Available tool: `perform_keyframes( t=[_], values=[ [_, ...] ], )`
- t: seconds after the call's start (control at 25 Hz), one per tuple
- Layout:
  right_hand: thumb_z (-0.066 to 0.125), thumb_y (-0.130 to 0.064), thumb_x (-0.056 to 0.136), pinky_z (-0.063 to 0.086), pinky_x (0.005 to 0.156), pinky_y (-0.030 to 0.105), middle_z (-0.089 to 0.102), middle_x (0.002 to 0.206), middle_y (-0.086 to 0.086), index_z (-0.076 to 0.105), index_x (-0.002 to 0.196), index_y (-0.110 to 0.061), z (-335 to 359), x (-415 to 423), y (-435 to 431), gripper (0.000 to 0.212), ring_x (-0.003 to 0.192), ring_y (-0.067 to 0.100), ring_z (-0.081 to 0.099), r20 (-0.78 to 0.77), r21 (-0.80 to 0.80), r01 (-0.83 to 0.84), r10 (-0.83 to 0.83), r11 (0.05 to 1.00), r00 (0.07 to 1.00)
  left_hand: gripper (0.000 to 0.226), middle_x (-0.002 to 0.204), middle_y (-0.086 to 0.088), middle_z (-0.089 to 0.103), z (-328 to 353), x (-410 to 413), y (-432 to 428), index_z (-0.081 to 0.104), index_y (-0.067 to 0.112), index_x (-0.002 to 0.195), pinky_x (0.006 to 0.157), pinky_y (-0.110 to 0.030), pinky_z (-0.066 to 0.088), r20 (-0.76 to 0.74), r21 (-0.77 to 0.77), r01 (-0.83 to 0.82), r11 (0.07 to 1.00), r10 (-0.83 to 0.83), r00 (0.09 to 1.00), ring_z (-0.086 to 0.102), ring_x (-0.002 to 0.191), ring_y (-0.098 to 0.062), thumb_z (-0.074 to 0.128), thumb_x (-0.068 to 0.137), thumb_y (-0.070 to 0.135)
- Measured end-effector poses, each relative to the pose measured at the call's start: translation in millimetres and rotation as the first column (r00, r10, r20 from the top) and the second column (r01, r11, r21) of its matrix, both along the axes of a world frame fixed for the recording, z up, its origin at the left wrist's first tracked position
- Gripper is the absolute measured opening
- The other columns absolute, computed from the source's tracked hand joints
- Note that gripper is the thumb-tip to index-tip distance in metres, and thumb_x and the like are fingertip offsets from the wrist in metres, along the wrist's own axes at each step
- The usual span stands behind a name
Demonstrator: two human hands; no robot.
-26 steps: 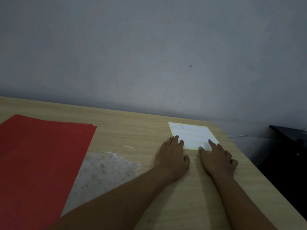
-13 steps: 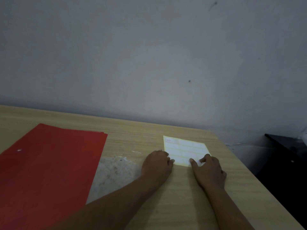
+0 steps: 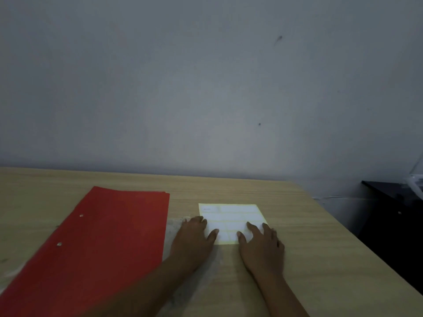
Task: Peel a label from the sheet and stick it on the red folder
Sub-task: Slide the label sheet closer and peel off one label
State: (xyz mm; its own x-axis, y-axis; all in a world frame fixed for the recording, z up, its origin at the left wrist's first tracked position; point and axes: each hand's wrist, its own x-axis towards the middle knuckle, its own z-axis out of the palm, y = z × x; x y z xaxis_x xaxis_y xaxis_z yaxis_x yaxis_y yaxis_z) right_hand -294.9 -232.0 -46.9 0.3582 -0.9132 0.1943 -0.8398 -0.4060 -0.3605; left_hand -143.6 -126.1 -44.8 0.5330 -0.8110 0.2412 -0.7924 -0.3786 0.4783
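Two bare hands, both resting on one pale rectangular sheet of white labels (image 3: 230, 217) on the light wood-grain desk (image 3: 320, 259). Left hand (image 3: 194, 240): palm down at the sheet's near-left corner, fingers (image 3: 214, 233) loosely spread, thumb tip on the paper. Right hand (image 3: 263, 244): at the near-right corner, fingers (image 3: 251, 226) apart and flat, clamped on nothing. Change over the last second: the left hand's fingers were curled shut half a second ago and are now opened out; both hands have slid a little further onto the near edge, and the sheet sits closer to the flat red card folder (image 3: 98, 243), which lies just to the left, apart from it.

Reading: the sheet is being steadied and a label edge sought; no label is lifted yet, as far as the dim light allows. Folder shows two small round fasteners near its left edge and carries no label. Peeling step judged just beginning; sticking step untouched.
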Motion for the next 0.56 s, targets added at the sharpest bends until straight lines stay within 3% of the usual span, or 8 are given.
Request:
perform_keyframes(
  t=[0.16,0.56],
  values=[
    [0.039,-0.064,0.091,0.02,0.118,0.043,0.029,0.16,0.0,0.042,0.143,-0.042,2,4,32,0.056,0.149,0.028,0.019,0.024,-0.017,-0.015,0.015,1.0,1.0,0.064,0.159,-0.004,0.033,-1,2,31,0.037,0.011,0.15,0.123,-0.037,0.008,0.088,0.052,0.015,0.999,-0.019,0.996,0.025,0.148,-0.016,0.037,0.099,0.051],
    [0.034,-0.063,0.093,0.017,0.116,0.046,0.023,0.161,0.003,0.037,0.146,-0.04,3,2,67,0.058,0.15,0.029,0.014,-0.026,-0.009,-0.024,0.024,1.0,0.999,0.064,0.16,-0.003,0.031,-2,4,72,0.036,0.01,0.151,0.121,-0.031,0.017,0.128,0.062,0.048,0.997,-0.056,0.99,0.028,0.147,-0.015,0.035,0.1,0.049]
  ],
)
